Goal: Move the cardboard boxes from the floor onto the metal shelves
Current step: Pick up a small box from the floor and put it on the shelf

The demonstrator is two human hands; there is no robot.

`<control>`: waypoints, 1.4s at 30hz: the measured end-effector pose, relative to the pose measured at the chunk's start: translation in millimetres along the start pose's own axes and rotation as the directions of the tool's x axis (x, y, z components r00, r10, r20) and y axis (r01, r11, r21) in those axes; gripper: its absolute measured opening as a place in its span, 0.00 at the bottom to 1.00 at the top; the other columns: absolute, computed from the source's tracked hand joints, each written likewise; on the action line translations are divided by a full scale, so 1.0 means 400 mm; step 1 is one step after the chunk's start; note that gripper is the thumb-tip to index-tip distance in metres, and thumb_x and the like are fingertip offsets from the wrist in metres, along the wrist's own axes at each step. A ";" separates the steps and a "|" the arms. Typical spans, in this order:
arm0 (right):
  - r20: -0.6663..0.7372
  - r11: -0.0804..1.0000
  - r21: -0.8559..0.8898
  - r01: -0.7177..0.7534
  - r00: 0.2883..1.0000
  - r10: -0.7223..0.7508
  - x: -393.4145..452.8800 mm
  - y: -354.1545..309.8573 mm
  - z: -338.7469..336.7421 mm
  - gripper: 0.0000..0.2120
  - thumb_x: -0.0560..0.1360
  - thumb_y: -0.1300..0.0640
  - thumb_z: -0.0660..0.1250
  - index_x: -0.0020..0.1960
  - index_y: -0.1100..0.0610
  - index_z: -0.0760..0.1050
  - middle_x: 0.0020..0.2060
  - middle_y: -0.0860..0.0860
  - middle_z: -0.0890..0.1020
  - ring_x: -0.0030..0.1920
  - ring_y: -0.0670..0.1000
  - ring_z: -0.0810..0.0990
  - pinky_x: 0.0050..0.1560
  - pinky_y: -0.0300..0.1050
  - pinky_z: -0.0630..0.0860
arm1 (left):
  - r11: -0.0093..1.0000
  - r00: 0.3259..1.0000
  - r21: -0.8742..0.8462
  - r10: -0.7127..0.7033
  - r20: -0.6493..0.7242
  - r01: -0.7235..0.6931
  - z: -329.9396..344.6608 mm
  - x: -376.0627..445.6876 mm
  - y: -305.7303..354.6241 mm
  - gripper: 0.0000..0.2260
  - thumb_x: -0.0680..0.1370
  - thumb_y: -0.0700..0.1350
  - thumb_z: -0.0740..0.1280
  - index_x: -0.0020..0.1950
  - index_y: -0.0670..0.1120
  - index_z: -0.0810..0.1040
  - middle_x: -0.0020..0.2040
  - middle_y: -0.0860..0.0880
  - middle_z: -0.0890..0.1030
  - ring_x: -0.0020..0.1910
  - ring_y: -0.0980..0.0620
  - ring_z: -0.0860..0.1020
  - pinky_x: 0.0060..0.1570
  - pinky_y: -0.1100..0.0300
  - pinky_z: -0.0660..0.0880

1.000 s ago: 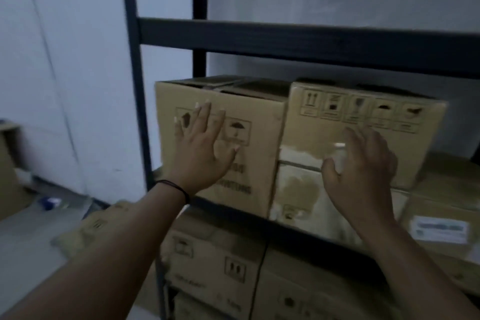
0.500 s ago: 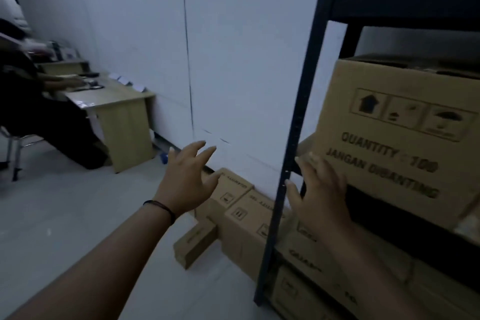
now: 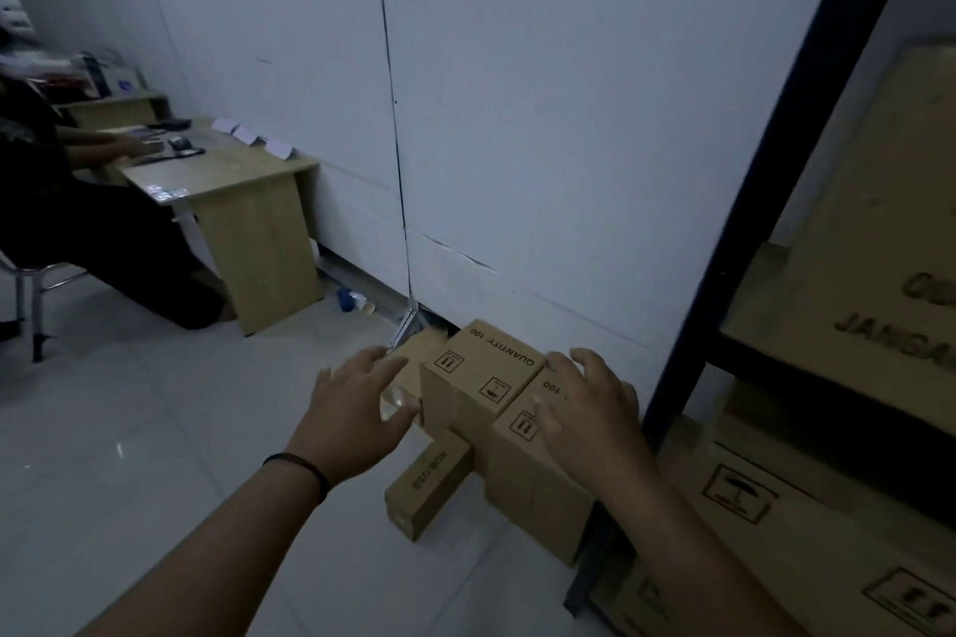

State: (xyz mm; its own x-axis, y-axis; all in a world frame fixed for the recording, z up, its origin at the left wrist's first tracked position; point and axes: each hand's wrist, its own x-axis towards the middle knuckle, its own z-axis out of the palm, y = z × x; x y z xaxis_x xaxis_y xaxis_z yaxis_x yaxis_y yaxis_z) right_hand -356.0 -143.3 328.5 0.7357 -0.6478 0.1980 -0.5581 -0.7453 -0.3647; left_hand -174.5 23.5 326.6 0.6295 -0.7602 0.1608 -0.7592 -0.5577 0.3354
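Note:
Several cardboard boxes stand on the floor against the white wall, left of the metal shelf post [image 3: 776, 181]. One box marked "QUANTITY: 100" [image 3: 486, 378] sits farthest back, a second box [image 3: 527, 471] stands in front of it, and a small long box [image 3: 429, 481] lies on the tiles. My left hand [image 3: 357, 414] hovers with spread fingers at the left side of the back box. My right hand [image 3: 589, 404] reaches with spread fingers over the top of the second box; whether it touches is unclear. Neither hand holds anything.
The shelf on the right carries a large box [image 3: 879, 243] on its middle level and more boxes [image 3: 807, 522] below. A wooden desk [image 3: 248, 222] with a seated person [image 3: 62, 202] stands at the left. Small cups [image 3: 354, 300] lie by the wall. Pale tiled floor [image 3: 155, 429] spreads left.
My view swung from the shelved boxes down and left to the floor. Both hands left the shelf boxes and moved down to the boxes by the wall.

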 end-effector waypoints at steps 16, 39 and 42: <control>0.194 0.965 0.001 -0.264 0.946 0.258 0.528 -0.063 0.354 0.28 0.78 0.46 0.60 0.74 0.51 0.60 0.69 0.50 0.66 0.66 0.54 0.69 0.64 0.50 0.66 | 0.997 0.963 -0.068 -0.021 0.269 0.040 0.201 0.568 -0.375 0.26 0.78 0.58 0.63 0.75 0.54 0.63 0.75 0.50 0.62 0.73 0.50 0.62 0.73 0.44 0.54; 0.187 0.573 0.129 -0.810 0.587 0.788 0.534 -0.338 0.839 0.27 0.81 0.48 0.58 0.77 0.52 0.55 0.74 0.50 0.60 0.72 0.50 0.61 0.71 0.47 0.59 | 0.969 0.723 -0.185 0.245 0.646 -0.163 0.491 0.792 -0.834 0.27 0.79 0.57 0.62 0.76 0.53 0.60 0.76 0.51 0.61 0.74 0.51 0.62 0.73 0.48 0.57; 0.206 0.558 0.105 -0.823 0.567 0.798 0.519 -0.292 0.911 0.28 0.81 0.47 0.57 0.77 0.51 0.53 0.75 0.50 0.58 0.73 0.50 0.60 0.71 0.46 0.58 | 0.971 0.707 -0.188 0.236 0.666 -0.147 0.578 0.780 -0.848 0.27 0.79 0.57 0.62 0.77 0.52 0.60 0.76 0.51 0.61 0.74 0.51 0.62 0.73 0.49 0.59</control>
State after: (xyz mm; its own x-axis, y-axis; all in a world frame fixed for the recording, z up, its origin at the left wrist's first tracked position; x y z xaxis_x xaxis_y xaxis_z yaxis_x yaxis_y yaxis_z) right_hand 1.8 -133.1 80.5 0.0508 -0.9290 -0.3665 -0.8769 0.1341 -0.4616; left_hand 241.1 -101.4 48.4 0.1558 -0.8915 -0.4253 -0.7990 -0.3669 0.4764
